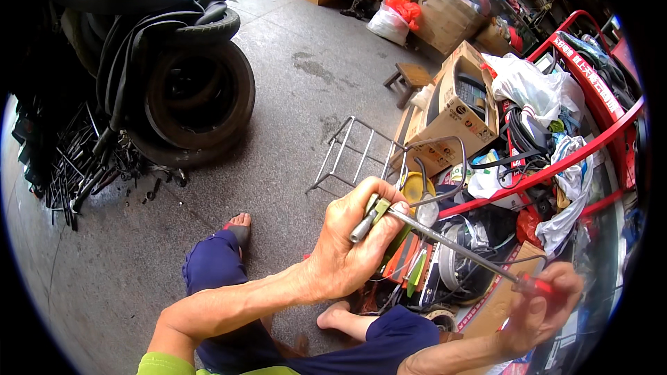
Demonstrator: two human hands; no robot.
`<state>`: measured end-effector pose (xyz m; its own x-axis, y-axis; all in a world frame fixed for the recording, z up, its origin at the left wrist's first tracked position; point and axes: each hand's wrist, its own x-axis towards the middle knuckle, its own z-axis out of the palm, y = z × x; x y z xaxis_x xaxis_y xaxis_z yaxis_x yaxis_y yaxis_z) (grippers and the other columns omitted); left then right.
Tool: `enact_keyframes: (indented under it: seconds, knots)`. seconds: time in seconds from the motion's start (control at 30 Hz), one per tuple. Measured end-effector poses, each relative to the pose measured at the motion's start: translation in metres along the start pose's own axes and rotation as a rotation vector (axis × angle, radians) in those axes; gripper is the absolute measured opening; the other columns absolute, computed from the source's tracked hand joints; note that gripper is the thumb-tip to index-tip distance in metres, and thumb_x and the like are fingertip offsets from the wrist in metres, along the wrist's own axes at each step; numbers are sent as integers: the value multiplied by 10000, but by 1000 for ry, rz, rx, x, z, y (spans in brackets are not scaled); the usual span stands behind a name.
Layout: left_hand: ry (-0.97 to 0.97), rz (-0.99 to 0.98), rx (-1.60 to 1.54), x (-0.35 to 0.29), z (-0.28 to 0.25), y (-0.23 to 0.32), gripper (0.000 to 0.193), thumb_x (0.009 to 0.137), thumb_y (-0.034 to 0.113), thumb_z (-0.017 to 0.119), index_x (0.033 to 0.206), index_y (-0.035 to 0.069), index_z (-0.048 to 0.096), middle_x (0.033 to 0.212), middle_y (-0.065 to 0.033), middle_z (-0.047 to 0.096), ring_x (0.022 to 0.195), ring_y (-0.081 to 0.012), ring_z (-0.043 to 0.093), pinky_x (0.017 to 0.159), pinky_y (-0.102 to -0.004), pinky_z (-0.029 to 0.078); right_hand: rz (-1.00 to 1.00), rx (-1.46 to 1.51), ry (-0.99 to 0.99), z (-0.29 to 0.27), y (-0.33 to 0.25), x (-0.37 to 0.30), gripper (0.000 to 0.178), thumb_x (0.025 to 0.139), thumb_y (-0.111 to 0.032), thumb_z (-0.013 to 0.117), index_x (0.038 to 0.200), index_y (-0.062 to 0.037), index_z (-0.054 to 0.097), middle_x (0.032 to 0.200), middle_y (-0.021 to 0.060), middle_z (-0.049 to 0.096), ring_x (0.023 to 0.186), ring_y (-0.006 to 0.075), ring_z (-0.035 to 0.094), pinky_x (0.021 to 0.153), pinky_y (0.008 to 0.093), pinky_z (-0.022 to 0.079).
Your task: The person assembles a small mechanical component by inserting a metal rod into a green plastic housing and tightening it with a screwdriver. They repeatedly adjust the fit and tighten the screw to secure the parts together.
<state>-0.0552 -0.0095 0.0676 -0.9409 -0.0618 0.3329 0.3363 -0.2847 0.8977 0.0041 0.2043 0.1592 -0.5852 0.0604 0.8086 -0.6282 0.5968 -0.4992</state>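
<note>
My left hand [351,246] is closed around a small metal part [380,210], a brass-coloured block with a short dark grey cylinder. My fingers hide some of it, and its exact kind does not show. A long screwdriver [462,248] runs from this part toward the lower right, its shaft end at the thumb and fingers. Its red handle is gripped in my right hand [545,305], which is slightly blurred. Whether the screwdriver's tip sits in the part or beside it, I cannot tell. Both hands are raised above a cluttered pile of tools.
Behind my hands stands a wire rack [351,149]. A cardboard box [455,107] and a red metal frame [549,170] crowd the right, with bags and cables. Old tyres [240,107] stack at left beside scattered metal rods [80,160]. A wooden stool [411,76] stands farther back.
</note>
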Motion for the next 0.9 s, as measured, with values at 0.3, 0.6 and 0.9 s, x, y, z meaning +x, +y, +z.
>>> enact_keyframes:
  seconds: [0.3, 0.6, 0.9]
  knots:
    - [51, -19, 30, -1, 1, -9, 104, 888, 90, 572, 855, -6, 553, 609, 33, 523, 558, -5, 449, 488, -180, 358, 105, -36, 20, 7, -3, -2, 321, 869, -303, 612, 928, -24, 463, 818, 41, 393, 537, 69, 486, 442, 140, 363]
    - [151, 24, 109, 2, 3, -7, 119, 878, 111, 624, 872, -8, 616, 599, 30, 557, 549, 0, 471, 471, -176, 377, 253, 14, 50, -10, 11, -7, 333, 859, -304, 624, 925, -19, 467, 847, 65, 382, 621, 95, 501, 479, 147, 374]
    - [146, 12, 134, 3, -1, -3, 118, 881, 105, 618, 849, -8, 608, 582, 37, 540, 545, 0, 454, 468, -181, 368, 172, 0, -32, 1, 5, -3, 335, 867, -307, 600, 948, -22, 443, 814, 48, 370, 640, 80, 459, 531, 158, 369]
